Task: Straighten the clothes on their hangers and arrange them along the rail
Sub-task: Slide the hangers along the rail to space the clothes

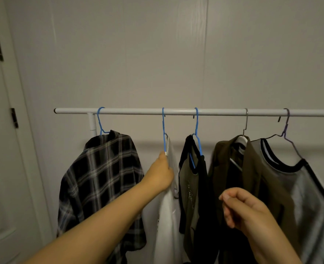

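A white rail runs across the view with several garments on hangers. From the left hang a black-and-white plaid shirt, a white garment on a blue hanger, an olive top with black trim, an olive-brown jacket and a grey top with a black collar. My left hand grips the white garment at its shoulder, just under the blue hanger. My right hand hovers in front of the olive clothes with its fingers curled, holding nothing.
A plain panelled wall stands right behind the rail. A white door with dark hinges is at the left. The rail's upright post is behind the plaid shirt's hanger.
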